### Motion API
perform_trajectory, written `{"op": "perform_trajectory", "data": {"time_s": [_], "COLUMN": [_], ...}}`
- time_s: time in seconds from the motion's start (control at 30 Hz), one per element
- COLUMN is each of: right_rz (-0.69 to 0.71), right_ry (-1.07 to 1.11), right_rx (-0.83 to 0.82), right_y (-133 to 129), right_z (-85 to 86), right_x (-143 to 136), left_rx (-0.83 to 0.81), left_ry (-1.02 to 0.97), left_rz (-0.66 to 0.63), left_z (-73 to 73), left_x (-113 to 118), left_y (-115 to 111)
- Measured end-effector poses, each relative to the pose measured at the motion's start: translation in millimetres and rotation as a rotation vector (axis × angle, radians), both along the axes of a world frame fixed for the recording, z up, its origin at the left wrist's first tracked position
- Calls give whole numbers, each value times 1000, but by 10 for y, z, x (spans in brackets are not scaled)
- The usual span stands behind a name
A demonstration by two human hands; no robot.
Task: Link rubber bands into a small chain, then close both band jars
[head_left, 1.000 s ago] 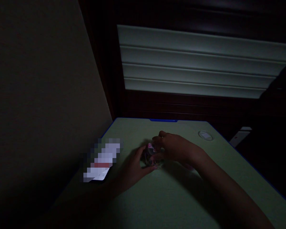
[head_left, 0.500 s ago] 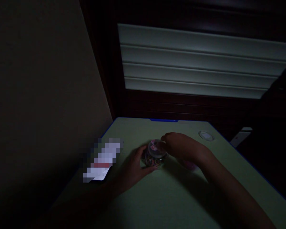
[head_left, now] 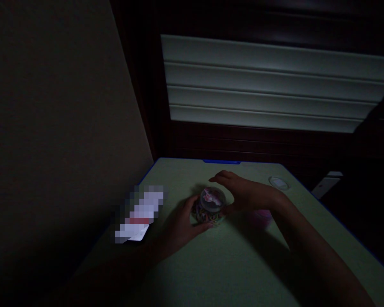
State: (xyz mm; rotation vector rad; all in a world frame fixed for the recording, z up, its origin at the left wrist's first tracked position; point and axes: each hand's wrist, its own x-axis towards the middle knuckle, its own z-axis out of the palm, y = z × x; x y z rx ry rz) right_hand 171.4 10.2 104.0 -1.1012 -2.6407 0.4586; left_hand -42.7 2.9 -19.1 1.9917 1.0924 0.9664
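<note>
A small clear jar of colourful ring-like bands stands on the pale green table, topped by a round translucent lid with a pinkish picture. Wrapped round the jar's left and near sides is my left hand. My right hand is beside the lid on the right, its fingers spread above the far edge and its thumb low near the jar's right side. Whether that thumb touches the jar cannot be made out. A pink object lies partly hidden behind my right wrist.
A round clear lid-like piece lies near the table's back right corner. At the left edge are white papers, partly pixelated. A white object is beyond the right edge; a wall and a slatted panel rise behind.
My right hand has opened and its fingers have lifted off the lid, showing more of its picture. More of the pink object shows. My left hand stays on the jar.
</note>
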Motion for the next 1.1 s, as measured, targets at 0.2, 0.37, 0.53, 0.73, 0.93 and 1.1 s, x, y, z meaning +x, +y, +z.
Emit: {"op": "perform_trajectory", "data": {"time_s": [0.2, 0.37, 0.53, 0.73, 0.93, 1.1], "right_rz": [94, 100, 93, 42, -21, -64], "right_ry": [40, 74, 74, 35, 13, -11], "right_rx": [-96, -126, -117, -55, -13, -10], "right_y": [45, 59, 46, 38, 50, 55], "right_z": [-6, -23, 13, 1, -41, -56], "right_x": [-51, -34, -77, -106, -103, -111], "left_rx": [36, 62, 51, 21, 13, -8], "left_ry": [17, 48, 35, 4, 10, 0], "left_rz": [3, 13, -2, -5, -16, -27], "left_z": [8, 60, 34, 6, 71, 44], "left_x": [8, 7, 4, 9, 16, 11], "left_y": [1, -24, -19, -1, -25, -17]}}
